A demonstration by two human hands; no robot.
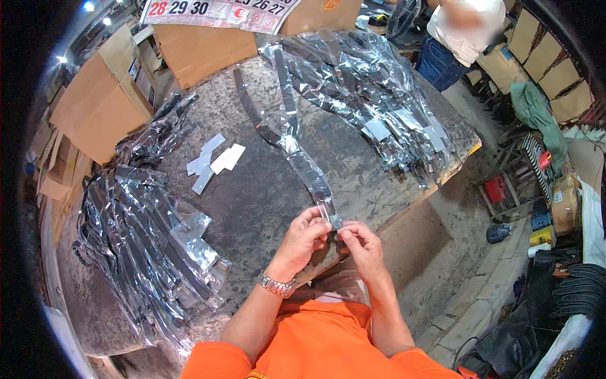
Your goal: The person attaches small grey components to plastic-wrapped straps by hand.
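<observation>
Left hand [302,243]: I pinch the long clear plastic sleeve [309,174] at its near end.
Right hand [361,243]: fingers closed on the same end.
White paper labels [214,161]: loose on the grey stone table [265,196].

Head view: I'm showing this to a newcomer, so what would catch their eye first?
Both hands, left hand and right hand, pinch the near end of a long clear bag at centre. Shiny heaps of bagged pieces lie on the stone table: the left pile and the far pile.
</observation>
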